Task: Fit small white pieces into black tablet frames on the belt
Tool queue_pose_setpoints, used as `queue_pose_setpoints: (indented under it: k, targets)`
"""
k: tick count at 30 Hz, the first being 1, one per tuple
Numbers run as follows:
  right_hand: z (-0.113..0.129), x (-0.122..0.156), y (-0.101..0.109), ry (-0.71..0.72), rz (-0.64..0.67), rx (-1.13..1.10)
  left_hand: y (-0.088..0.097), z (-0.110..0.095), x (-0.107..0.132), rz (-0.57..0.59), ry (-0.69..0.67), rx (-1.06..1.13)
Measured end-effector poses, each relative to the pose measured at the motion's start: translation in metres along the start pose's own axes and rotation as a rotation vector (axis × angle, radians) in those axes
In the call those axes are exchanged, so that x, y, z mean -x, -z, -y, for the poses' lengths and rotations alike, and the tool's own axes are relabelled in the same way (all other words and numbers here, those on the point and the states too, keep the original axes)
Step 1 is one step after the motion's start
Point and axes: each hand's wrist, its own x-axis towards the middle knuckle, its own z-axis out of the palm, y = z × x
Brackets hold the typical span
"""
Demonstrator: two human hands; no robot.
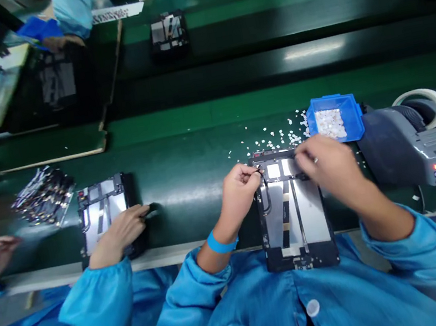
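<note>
An opened tablet [312,208] lies in front of me, its lower end over the table edge. Silver battery panels and dark ribbon cables show inside it. At its top left corner, my left hand [240,188] pinches the end of a thin black cable [267,199] that runs down along the tablet's side. My right hand [329,160] is over the top right corner, slightly blurred, thumb and fingers closed together. Whatever is between those fingertips is too small to make out. Two small white squares [273,170] show near the tablet's top edge.
Behind the tablet, small white pieces [280,134] lie scattered beside a blue bin [355,115] holding more. A tape dispenser [404,144] stands at right. On the left, a co-worker's hand [126,229] rests over another tablet [98,212], near a pile of cables [44,196].
</note>
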Motion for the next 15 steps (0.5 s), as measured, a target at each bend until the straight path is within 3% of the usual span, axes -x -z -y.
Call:
queue_pose_setpoints:
  k: [2, 5, 15]
  targets:
    - [0.033, 0.011, -0.020, 0.124, 0.039, -0.121, -0.001, 0.001, 0.001, -0.011, -0.014, -0.011]
    - [0.060, 0.016, -0.042, 0.111, 0.033, -0.171, -0.003, 0.003, 0.004, -0.026, -0.059, -0.066]
    - [0.060, 0.012, -0.054, 0.091, -0.057, -0.131, -0.009, -0.001, 0.015, -0.088, -0.223, -0.268]
